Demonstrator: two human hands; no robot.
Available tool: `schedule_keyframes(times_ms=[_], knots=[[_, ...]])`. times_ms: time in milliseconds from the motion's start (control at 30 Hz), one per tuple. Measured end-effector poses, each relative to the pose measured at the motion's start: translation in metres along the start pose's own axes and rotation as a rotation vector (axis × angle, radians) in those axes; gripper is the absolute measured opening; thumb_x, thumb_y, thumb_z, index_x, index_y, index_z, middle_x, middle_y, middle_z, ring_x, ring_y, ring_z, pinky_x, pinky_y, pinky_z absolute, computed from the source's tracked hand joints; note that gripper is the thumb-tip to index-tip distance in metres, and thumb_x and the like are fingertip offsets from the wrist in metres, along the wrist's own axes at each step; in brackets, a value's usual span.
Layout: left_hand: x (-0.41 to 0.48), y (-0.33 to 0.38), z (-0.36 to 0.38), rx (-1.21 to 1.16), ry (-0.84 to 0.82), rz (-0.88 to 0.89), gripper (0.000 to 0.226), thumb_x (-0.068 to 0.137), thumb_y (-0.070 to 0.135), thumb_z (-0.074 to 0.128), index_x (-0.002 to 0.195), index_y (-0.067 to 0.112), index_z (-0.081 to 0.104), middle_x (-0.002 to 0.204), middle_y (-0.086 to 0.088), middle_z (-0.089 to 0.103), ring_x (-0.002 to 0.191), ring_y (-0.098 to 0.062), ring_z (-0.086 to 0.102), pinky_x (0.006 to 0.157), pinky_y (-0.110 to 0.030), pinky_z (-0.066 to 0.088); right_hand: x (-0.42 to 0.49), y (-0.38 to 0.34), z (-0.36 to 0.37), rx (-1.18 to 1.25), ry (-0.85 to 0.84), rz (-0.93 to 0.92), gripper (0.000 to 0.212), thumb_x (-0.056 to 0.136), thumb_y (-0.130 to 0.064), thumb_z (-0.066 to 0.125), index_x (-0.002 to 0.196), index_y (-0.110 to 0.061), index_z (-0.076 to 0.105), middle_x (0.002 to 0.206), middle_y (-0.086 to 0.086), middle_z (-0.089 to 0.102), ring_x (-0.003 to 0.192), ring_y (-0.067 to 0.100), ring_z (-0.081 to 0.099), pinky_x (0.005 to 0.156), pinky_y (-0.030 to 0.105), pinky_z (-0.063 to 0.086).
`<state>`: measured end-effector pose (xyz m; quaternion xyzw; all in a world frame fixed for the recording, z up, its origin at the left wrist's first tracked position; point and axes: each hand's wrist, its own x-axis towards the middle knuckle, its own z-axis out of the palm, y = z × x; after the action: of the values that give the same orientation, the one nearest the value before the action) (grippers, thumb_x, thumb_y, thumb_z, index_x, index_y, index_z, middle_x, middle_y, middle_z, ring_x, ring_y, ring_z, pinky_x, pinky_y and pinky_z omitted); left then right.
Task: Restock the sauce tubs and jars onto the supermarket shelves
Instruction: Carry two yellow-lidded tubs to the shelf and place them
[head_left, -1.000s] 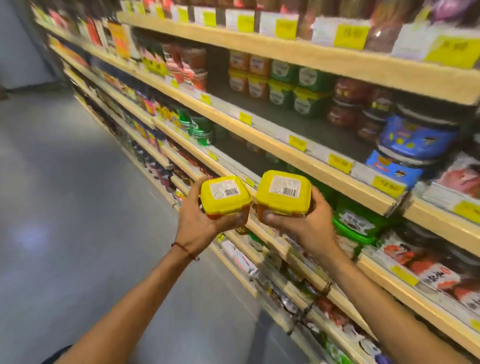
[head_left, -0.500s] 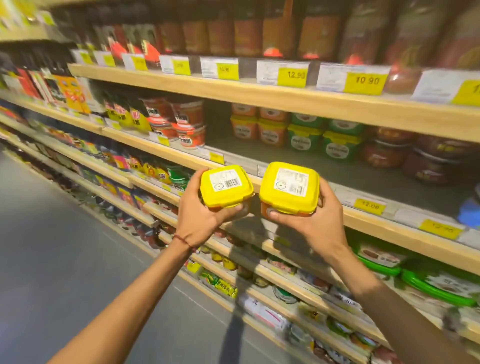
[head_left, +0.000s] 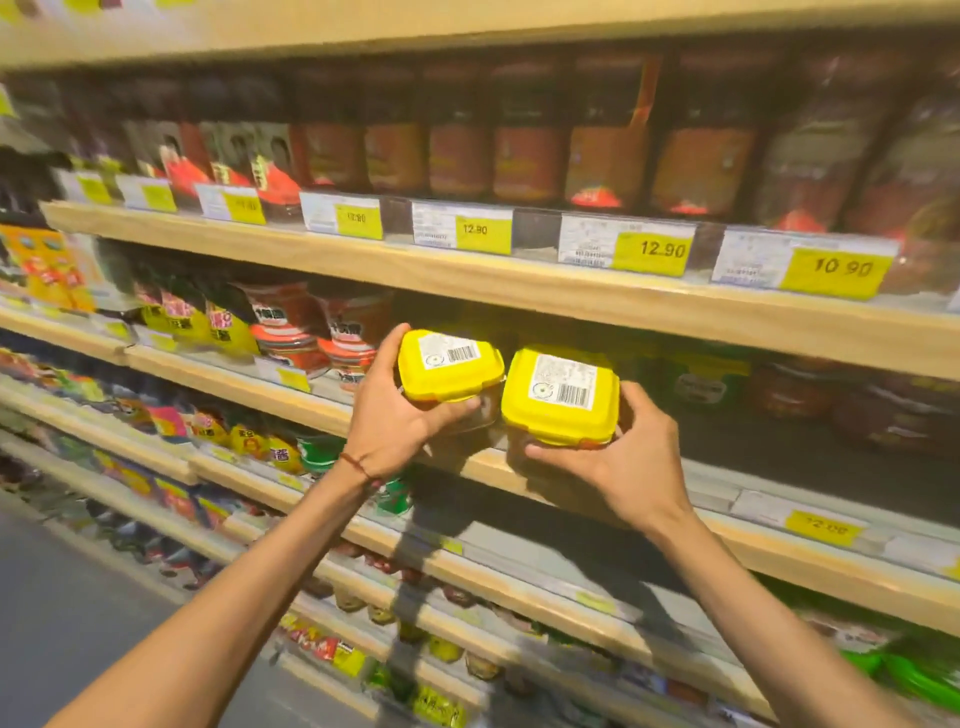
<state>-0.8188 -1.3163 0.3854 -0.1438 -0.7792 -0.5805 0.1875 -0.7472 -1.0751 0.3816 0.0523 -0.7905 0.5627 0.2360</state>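
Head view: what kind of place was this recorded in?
A supermarket aisle, apparently the sauce section: long wooden shelves packed with jars, yellow price tags along their edges. The left hand holds the left tub, the right hand the right tub, both yellow-lidded.

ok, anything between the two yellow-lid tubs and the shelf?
Nothing visible. The left hand holds the left tub and the right hand the right tub at the shelf front edge; red-lidded jars stand off to the left, green-lidded tubs to the right. Straight behind the tubs is hidden.
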Motion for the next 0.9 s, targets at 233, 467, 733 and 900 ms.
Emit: schedule_keyframes(times_ms=[233, 467, 733, 900], knots=[[0.058, -0.030, -0.009, 0.056, -0.242, -0.066, 0.059, 0.062, 0.040, 0.094, 0.097, 0.024, 0.049, 0.099, 0.003, 0.067, 0.087, -0.006, 0.066, 0.077, -0.027, 0.055, 0.020, -0.005, 0.032, -0.045, 0.084, 0.146, 0.065, 0.049, -0.031, 0.102, 0.105, -0.013, 0.074, 0.092, -0.008, 0.079, 0.082, 0.001, 0.075, 0.068, 0.014, 0.056], [0.088, -0.051, -0.013, 0.021, -0.434, -0.181, 0.072, 0.063, 0.061, 0.089, 0.104, 0.010, 0.060, 0.095, -0.008, 0.074, 0.090, -0.023, 0.074, 0.074, -0.038, 0.062, 0.026, -0.015, 0.044, -0.028, 0.125, 0.245, 0.042, 0.061, -0.028, 0.098, 0.095, -0.012, 0.079, 0.086, -0.006, 0.080, 0.082, 0.009, 0.077, 0.069, 0.022, 0.060], [0.090, -0.042, -0.005, 0.155, -0.404, -0.238, 0.057, 0.081, 0.044, 0.081, 0.052, 0.018, 0.039, 0.042, 0.009, 0.035, 0.039, -0.008, 0.033, 0.047, -0.026, 0.030, 0.041, -0.014, 0.046, -0.136, 0.118, 0.432, 0.041, 0.062, -0.045, 0.095, 0.080, -0.011, 0.080, 0.077, -0.005, 0.078, 0.075, 0.008, 0.075, 0.066, 0.022, 0.053], [0.091, -0.046, -0.012, 0.193, -0.489, -0.230, 0.087, 0.054, 0.083, 0.076, 0.068, -0.002, 0.065, 0.059, -0.011, 0.069, 0.062, -0.028, 0.072, 0.070, -0.050, 0.062, 0.041, -0.014, 0.047, -0.132, 0.110, 0.451, 0.038, 0.067, -0.045, 0.091, 0.084, -0.014, 0.077, 0.083, -0.005, 0.077, 0.080, 0.008, 0.074, 0.064, 0.018, 0.050]])
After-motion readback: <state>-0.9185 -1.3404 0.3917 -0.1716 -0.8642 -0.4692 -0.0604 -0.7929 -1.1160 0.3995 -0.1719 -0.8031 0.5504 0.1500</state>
